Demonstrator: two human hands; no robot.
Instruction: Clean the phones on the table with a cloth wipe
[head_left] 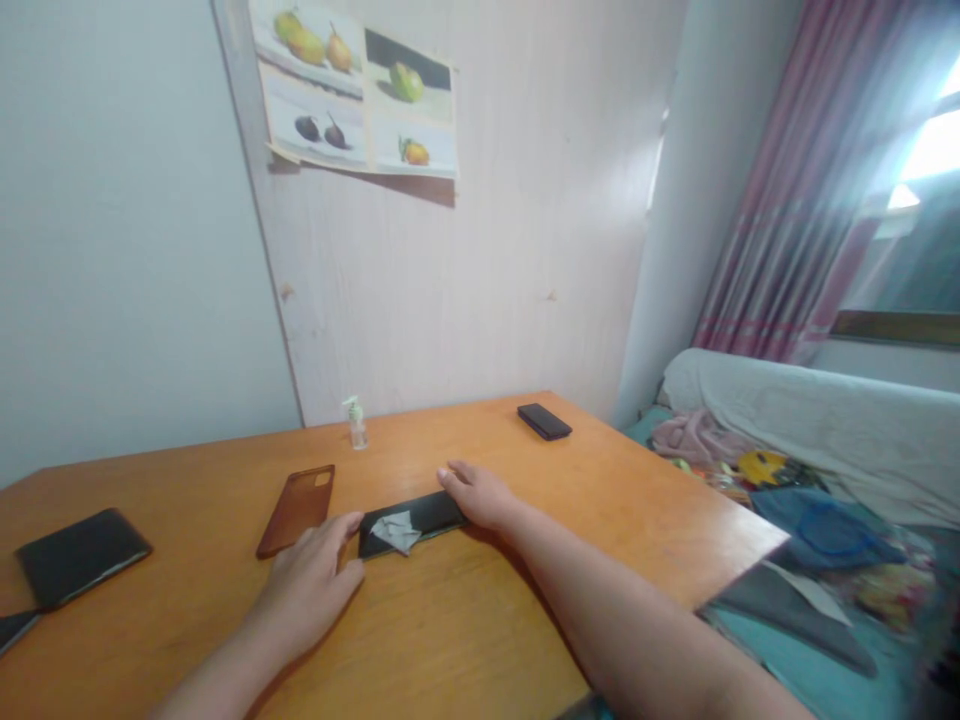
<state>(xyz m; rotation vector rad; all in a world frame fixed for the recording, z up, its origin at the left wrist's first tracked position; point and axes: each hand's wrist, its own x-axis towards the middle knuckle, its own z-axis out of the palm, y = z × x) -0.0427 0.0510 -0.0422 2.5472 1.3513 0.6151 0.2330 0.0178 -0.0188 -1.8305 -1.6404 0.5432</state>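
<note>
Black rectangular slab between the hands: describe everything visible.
The black rectangular slab looks like a thin, smooth phone. It lies flat on the orange-brown wood-look table, its right end angled slightly away. A crumpled pale grey cloth covers part of its left half, overlapping the near edge. The bare right hand partly covers its right end; the bare left hand is at the left end, contact unclear.
</note>
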